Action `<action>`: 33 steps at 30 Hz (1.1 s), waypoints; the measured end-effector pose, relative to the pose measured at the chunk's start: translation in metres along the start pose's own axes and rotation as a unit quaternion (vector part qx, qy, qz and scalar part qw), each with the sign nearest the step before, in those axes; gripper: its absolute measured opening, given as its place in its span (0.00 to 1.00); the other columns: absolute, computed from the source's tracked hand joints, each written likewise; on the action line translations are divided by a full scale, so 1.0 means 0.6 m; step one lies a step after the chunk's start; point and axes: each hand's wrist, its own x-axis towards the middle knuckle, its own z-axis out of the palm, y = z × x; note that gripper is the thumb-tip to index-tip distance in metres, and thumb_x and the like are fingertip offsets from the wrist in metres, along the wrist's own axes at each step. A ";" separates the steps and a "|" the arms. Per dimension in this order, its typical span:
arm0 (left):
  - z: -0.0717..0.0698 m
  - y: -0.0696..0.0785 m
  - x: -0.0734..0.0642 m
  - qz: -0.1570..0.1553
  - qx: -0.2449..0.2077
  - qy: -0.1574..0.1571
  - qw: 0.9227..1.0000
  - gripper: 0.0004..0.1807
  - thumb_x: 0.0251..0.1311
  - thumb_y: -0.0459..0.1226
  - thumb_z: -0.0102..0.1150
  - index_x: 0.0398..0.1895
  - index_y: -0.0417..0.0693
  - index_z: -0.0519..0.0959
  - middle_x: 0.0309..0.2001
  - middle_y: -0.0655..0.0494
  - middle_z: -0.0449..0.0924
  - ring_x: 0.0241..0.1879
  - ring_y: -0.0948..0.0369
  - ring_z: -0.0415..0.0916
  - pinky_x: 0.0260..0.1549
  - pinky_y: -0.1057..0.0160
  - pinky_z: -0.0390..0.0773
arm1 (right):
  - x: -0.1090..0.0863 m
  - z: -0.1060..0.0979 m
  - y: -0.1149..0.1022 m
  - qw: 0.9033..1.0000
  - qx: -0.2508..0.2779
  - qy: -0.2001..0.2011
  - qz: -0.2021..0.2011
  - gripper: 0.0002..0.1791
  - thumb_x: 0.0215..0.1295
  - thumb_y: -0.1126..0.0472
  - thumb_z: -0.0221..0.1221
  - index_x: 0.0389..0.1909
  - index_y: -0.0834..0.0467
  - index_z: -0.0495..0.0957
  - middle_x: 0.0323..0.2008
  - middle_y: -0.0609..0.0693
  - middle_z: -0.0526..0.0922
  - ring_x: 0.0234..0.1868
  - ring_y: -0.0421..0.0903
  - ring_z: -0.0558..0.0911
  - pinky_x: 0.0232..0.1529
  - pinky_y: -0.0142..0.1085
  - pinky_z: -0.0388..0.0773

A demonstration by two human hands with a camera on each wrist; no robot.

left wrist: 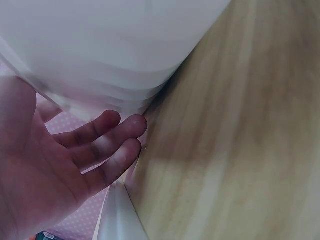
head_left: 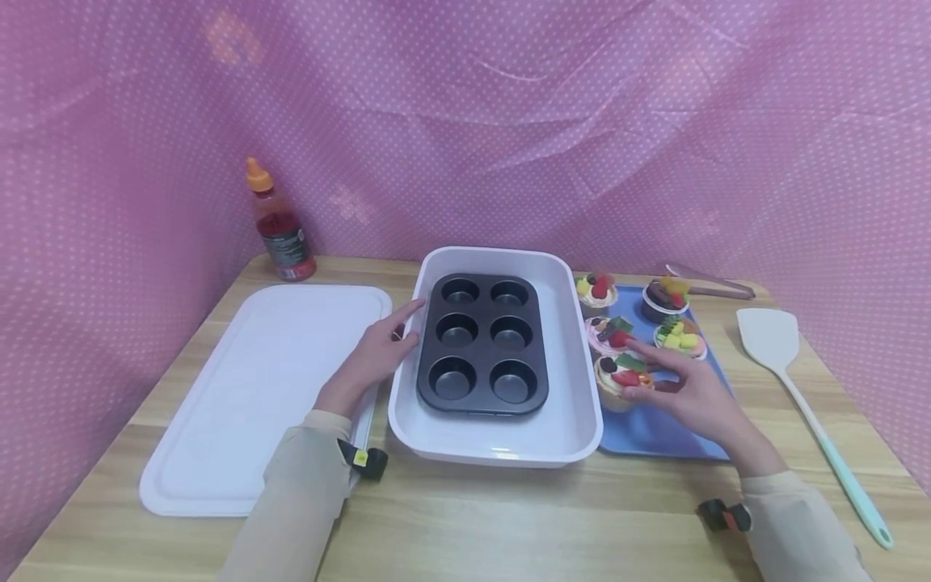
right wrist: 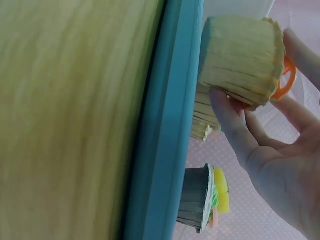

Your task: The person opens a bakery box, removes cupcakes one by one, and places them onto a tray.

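In the head view my left hand (head_left: 374,352) rests at the left rim of the white deep tray (head_left: 575,436), thumb and index finger over the edge. Its other fingers (left wrist: 110,167) lie loosely bent beside the outer wall in the left wrist view. Inside the tray sits a dark muffin pan (head_left: 483,347) with bare cups. My right hand (head_left: 694,392) holds the front-left cupcake (head_left: 614,392), which has a pale pleated wrapper and fruit on top. The thumb (right wrist: 227,117) presses that wrapper in the right wrist view. The cupcake stands on the blue tray (head_left: 640,432).
Several other cupcakes stand on the blue tray, one in a dark wrapper (head_left: 655,303). A white lid-like board (head_left: 269,388) lies at left, with a sauce bottle (head_left: 284,230) behind it. At right are a spatula (head_left: 789,372) and tongs (head_left: 716,283). Pink cloth (head_left: 465,121) closes off the back.
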 end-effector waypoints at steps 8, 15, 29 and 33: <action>-0.002 0.000 0.001 -0.005 0.003 0.002 1.000 0.33 0.69 0.44 0.47 0.78 0.69 0.59 0.48 0.43 0.77 0.47 0.51 0.73 0.47 0.53 0.77 | 0.001 0.000 0.015 0.998 0.031 -0.031 -0.038 0.36 0.57 0.55 0.73 0.67 0.57 0.75 0.65 0.57 0.78 0.51 0.20 0.75 0.49 0.28 0.83; -0.003 0.000 0.000 -0.004 0.003 0.004 1.000 0.34 0.69 0.44 0.48 0.78 0.69 0.59 0.49 0.43 0.78 0.47 0.50 0.73 0.47 0.52 0.77 | 0.003 -0.003 0.023 0.998 0.023 -0.051 -0.038 0.37 0.55 0.53 0.74 0.67 0.54 0.76 0.64 0.55 0.80 0.51 0.24 0.77 0.49 0.29 0.83; 0.000 0.001 0.001 0.004 -0.003 0.005 1.000 0.33 0.69 0.43 0.49 0.78 0.67 0.60 0.45 0.43 0.78 0.44 0.51 0.73 0.45 0.54 0.77 | -0.001 -0.010 0.024 0.997 -0.003 -0.069 -0.028 0.40 0.55 0.52 0.74 0.69 0.53 0.73 0.64 0.58 0.79 0.59 0.58 0.80 0.49 0.34 0.83; 0.001 0.001 -0.001 0.000 -0.001 0.001 1.000 0.33 0.70 0.44 0.48 0.78 0.68 0.59 0.47 0.43 0.78 0.46 0.51 0.73 0.47 0.52 0.77 | -0.001 -0.009 0.025 0.998 -0.013 -0.065 -0.022 0.40 0.54 0.50 0.74 0.69 0.52 0.74 0.63 0.56 0.79 0.58 0.55 0.80 0.49 0.33 0.82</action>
